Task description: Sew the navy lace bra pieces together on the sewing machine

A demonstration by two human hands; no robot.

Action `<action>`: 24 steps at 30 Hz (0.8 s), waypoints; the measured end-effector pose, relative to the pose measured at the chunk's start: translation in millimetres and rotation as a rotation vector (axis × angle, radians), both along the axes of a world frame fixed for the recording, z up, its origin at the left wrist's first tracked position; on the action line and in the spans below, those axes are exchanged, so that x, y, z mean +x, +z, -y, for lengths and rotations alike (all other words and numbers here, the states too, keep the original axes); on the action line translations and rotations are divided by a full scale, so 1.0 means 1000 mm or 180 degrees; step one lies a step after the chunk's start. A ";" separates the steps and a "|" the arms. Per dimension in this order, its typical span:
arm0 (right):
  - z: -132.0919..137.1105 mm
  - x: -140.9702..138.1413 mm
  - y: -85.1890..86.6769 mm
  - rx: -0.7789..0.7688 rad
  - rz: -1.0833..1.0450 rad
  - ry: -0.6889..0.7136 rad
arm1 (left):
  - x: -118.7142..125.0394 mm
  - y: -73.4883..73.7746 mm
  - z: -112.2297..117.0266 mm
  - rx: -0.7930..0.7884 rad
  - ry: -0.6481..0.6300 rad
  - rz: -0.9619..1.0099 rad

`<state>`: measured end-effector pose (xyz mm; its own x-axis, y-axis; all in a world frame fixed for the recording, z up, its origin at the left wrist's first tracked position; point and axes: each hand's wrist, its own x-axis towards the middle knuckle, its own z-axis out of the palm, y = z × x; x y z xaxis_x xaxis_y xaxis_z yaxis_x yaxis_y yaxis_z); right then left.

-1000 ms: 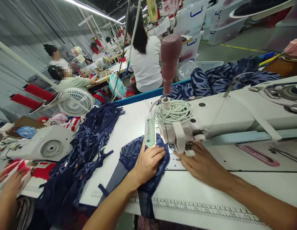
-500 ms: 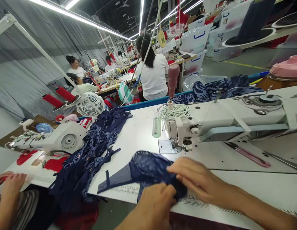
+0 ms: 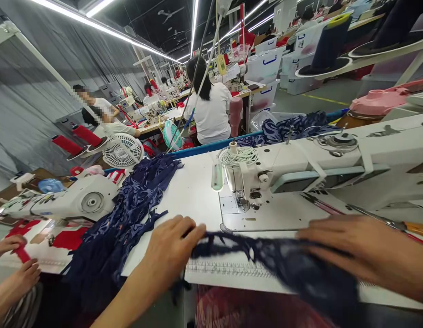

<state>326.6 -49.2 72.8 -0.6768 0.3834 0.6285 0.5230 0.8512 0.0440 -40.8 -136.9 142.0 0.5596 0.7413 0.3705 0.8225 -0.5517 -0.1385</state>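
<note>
A dark navy piece of patterned, partly sheer fabric (image 3: 282, 255) is stretched between my two hands over the front edge of the white sewing table (image 3: 194, 196). My left hand (image 3: 175, 243) is closed on its left end, with a short dark bit hanging below. On the right, my right hand (image 3: 344, 246) grips the other end, and the fabric droops there, blurred, past the table edge. Just behind the cloth is the sewing machine's needle and presser foot area (image 3: 243, 202). A printed ruler strip (image 3: 228, 269) runs along the table edge beneath the fabric.
A heap of navy patterned pieces (image 3: 129, 214) hangs over the table's left side. Scissors (image 3: 378, 216) and a pink-handled tool (image 3: 320, 203) lie under the machine arm (image 3: 307, 159). At left, a co-worker's hands (image 3: 25, 269) hold red fabric beside another sewing machine (image 3: 84, 198).
My hands have moved apart, left hand to the left and right hand to the right. The navy fabric, bunched between them before, is now drawn out lengthwise. The view has shifted slightly.
</note>
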 end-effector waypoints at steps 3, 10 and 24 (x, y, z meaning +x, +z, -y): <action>-0.018 0.035 -0.020 0.0865 0.0428 -0.0053 | -0.008 -0.045 -0.010 0.1034 -0.0051 -0.0392; 0.020 -0.002 -0.065 0.0348 0.0459 -0.0142 | 0.018 -0.121 0.001 -0.0075 -0.0359 0.0301; -0.012 -0.079 -0.071 -0.0952 0.0245 -0.0015 | 0.059 -0.150 -0.022 -0.0410 -0.0006 0.0377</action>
